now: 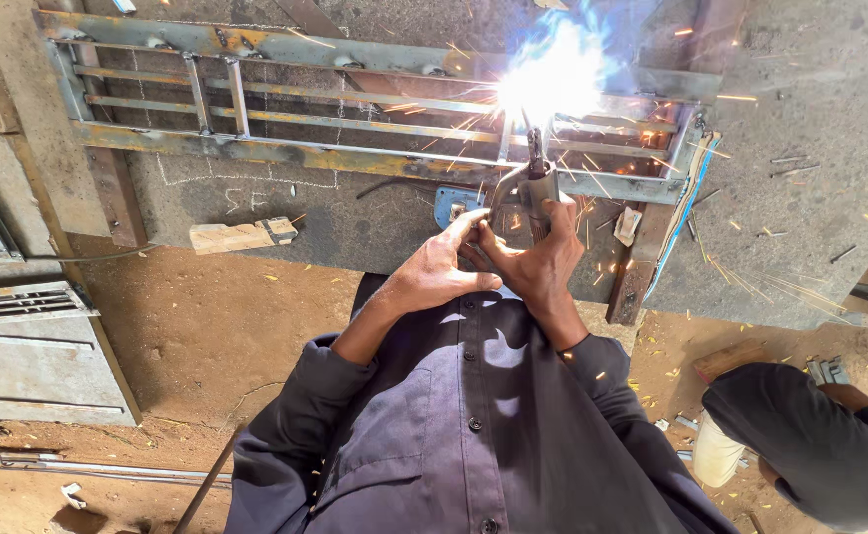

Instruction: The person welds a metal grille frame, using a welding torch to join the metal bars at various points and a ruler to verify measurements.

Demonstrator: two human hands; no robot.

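Note:
A long steel frame (286,148) of flat bars and short uprights lies on a concrete slab in front of me. My right hand (545,259) is shut on a welding electrode holder (536,184), its rod pointing up into a bright white-blue arc (551,77) on the frame's upper right bars. Sparks fly out around it. My left hand (438,269) rests against the right hand and the holder's handle, fingers partly spread, steadying it. Both arms wear dark blue shirt sleeves.
A wooden block (241,235) lies on the slab left of my hands. A small blue object (454,205) sits under the frame. Metal grilles (19,302) lie at far left, thin rods (78,467) on the dirt. Another person's dark-sleeved arm (810,440) is at lower right.

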